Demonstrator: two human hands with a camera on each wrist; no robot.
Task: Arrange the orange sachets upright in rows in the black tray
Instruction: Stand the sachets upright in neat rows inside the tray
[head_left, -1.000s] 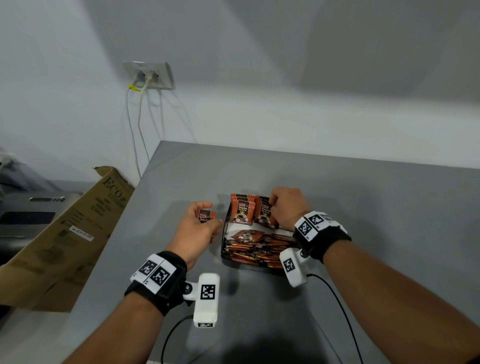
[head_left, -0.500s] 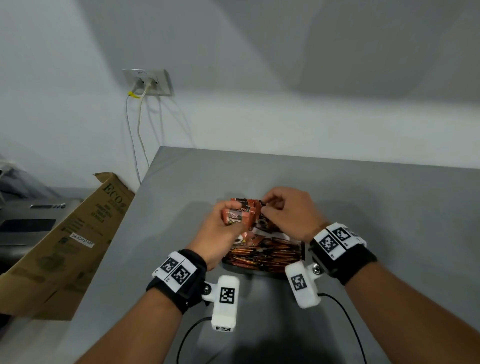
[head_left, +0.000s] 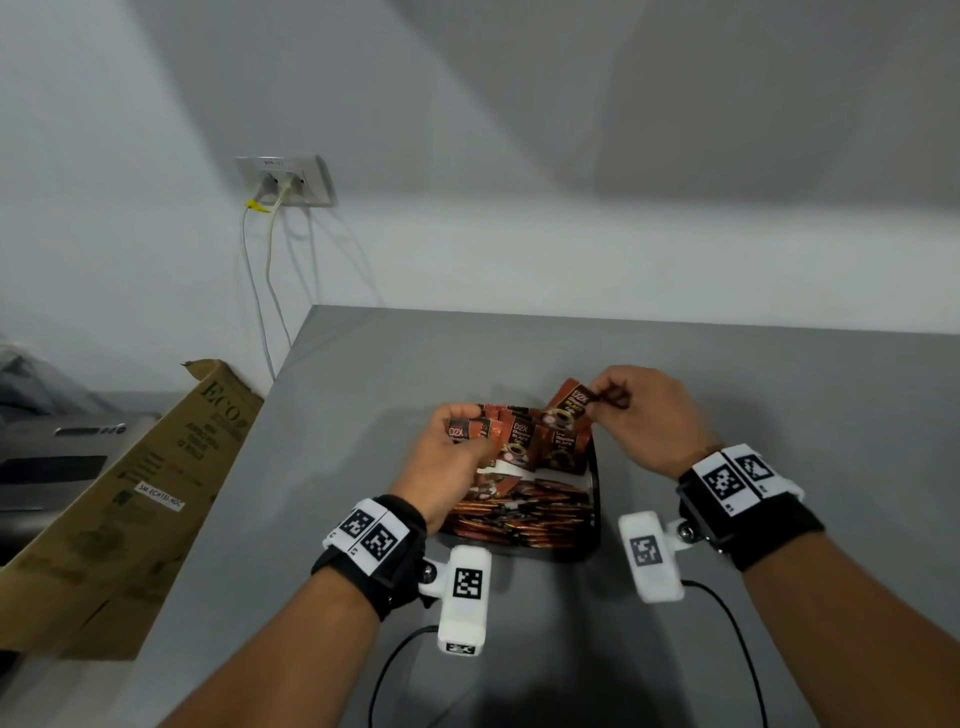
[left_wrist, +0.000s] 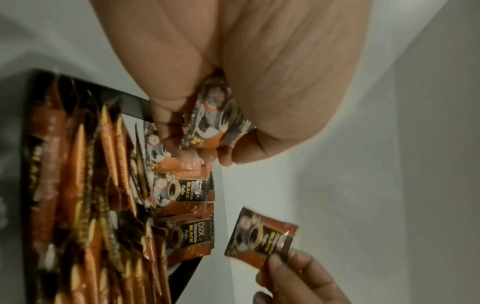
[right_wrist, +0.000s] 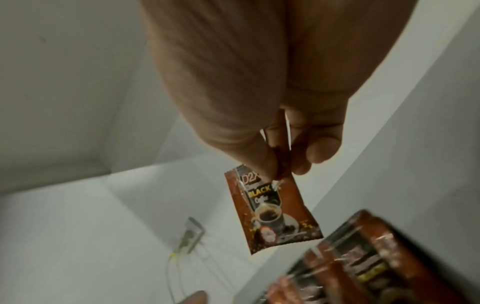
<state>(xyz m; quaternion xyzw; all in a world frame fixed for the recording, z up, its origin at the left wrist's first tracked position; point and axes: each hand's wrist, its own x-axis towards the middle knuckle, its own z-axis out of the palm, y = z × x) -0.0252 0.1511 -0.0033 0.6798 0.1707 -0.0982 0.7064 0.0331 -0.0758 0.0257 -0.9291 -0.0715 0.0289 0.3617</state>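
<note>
A black tray (head_left: 593, 499) sits on the grey table, with several orange coffee sachets (head_left: 519, 514) packed in rows at its near end and a few standing upright (head_left: 519, 439) at the far end. My left hand (head_left: 457, 441) grips a sachet (left_wrist: 210, 121) over the tray's far left part. My right hand (head_left: 605, 397) pinches the top corner of another sachet (right_wrist: 270, 209), which hangs tilted above the tray's far right corner. The tray's floor under my hands is hidden.
The grey table (head_left: 779, 415) stretches away to the right and behind the tray. A cardboard box (head_left: 130, 499) leans at the table's left edge. A wall socket (head_left: 285, 179) with cables sits on the white wall. Wrist camera cables (head_left: 384, 670) trail near the front.
My left hand carried its sachet from left of the tray to over the tray's far end. My right hand lifted away from the upright row, pinching one sachet, and moved right.
</note>
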